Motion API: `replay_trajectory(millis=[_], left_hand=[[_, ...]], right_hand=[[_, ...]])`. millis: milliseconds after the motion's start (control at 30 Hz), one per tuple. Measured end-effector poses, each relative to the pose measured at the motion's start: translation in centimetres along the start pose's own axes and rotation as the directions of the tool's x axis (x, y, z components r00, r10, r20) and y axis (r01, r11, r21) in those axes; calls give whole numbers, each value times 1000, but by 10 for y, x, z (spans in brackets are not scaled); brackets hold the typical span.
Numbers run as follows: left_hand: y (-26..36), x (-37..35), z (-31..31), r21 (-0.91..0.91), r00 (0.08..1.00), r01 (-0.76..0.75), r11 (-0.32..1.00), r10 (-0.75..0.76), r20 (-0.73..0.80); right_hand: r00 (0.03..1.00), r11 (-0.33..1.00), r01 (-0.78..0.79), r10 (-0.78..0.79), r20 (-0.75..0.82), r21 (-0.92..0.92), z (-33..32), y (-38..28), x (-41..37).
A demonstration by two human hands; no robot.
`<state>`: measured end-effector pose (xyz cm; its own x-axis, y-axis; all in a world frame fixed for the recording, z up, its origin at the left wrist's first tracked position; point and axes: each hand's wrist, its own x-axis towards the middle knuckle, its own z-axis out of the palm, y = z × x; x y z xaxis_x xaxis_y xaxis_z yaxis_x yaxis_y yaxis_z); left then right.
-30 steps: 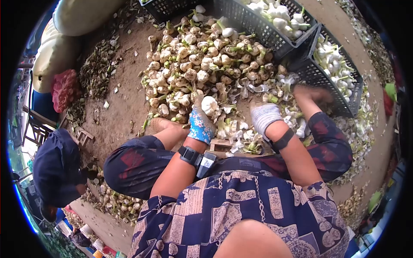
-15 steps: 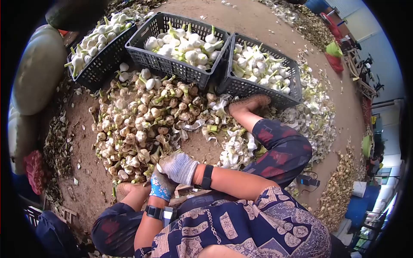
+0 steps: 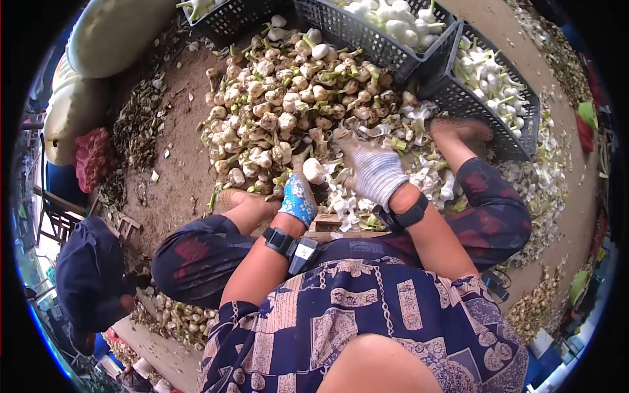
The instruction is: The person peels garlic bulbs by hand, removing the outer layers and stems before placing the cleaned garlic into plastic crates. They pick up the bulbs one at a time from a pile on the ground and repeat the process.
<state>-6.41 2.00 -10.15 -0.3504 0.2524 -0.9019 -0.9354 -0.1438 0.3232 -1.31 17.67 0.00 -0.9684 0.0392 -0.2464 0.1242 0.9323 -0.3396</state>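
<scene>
My left hand (image 3: pixel 298 191), in a blue floral glove with a darker finger part, is closed at the near edge of a heap of unpeeled garlic (image 3: pixel 275 111). It grips a whitish garlic bulb (image 3: pixel 314 171), which shows on its right side. To the right, my right hand (image 3: pixel 375 171), in a grey-and-white striped glove, is held with thumb and fingers apart and nothing visible in it. Its fingertips are slightly blurred. Beneath and beside it lie loose white garlic skins (image 3: pixel 419 173).
Black plastic crates (image 3: pixel 419 65) of cleaned white garlic stand behind the heap. Bare feet and patterned trouser legs flank the work spot. Full pale sacks (image 3: pixel 118 33) and a red mesh bag (image 3: pixel 92 157) are at left. Another person's dark-clothed leg (image 3: pixel 88 275) is at lower left.
My hands were together and have parted, the right one moving away to the right and opening. A whitish bulb now shows at my left hand. The view has tilted down and turned left.
</scene>
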Motion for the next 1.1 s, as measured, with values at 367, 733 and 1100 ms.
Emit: replay_trajectory(millis=[367,733,1100], left_hand=[[44,16,-63,376,908,-412,830,409,93],[-42,110,-72,964,968,47,-260,251,21],[41,15,-45,-6,815,-25,1000,24,578]], right_hand=[[646,944,-326,187,-740,-45,-108,138,2],[958,961,-47,121,-261,273,0,62,-9],[960,836,-205,72,269,508,23,6,3]])
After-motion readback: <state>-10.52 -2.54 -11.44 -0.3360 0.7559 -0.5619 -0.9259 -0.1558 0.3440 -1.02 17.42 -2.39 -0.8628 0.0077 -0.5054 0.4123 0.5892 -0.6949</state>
